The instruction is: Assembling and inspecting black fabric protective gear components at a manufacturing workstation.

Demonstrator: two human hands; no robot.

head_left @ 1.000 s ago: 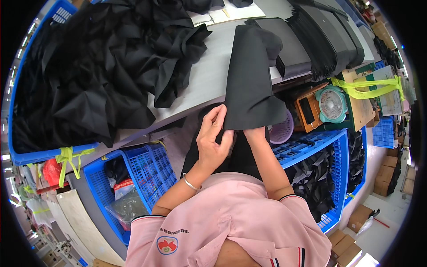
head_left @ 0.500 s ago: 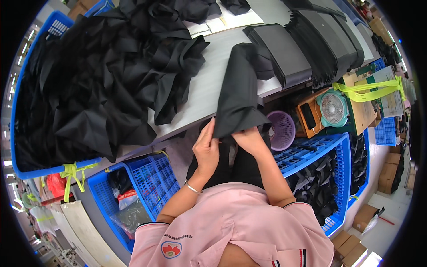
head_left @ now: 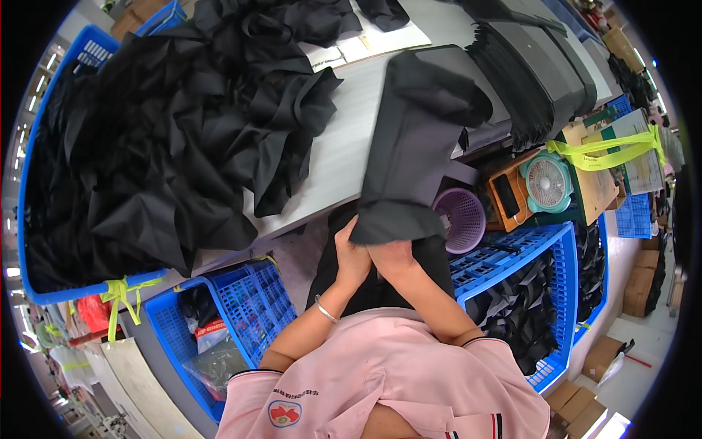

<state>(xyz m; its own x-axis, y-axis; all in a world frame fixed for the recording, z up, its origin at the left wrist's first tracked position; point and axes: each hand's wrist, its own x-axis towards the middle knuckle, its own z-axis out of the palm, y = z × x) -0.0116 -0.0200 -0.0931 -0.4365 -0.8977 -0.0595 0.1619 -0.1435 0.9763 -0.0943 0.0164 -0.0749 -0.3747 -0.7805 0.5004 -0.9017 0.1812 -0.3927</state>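
Note:
A long black fabric piece (head_left: pixel 409 157) hangs between me and the table, its far end folded over near the flat black stack. My left hand (head_left: pixel 352 256) grips its near left corner, thumb and fingers closed on the edge. Close beside it, my right hand (head_left: pixel 393 257) is closed on the same near edge, its fingers partly hidden under the cloth. A large heap of loose black fabric (head_left: pixel 183 132) fills the left of the table. At the far right lie flat black pieces (head_left: pixel 523 80) stacked in overlapping rows.
The light grey table (head_left: pixel 333 168) runs across in front of me. Blue plastic baskets stand at my left (head_left: pixel 252 293) and right (head_left: pixel 567 293), the right one holding black pieces. Beyond my right arm are a purple basket (head_left: pixel 462 219), a small teal fan (head_left: pixel 547 183) and a phone (head_left: pixel 504 197).
The black fabric piece has opened out wider and its far end has swung right over the flat stack. My hands have come closer together and slightly nearer to me.

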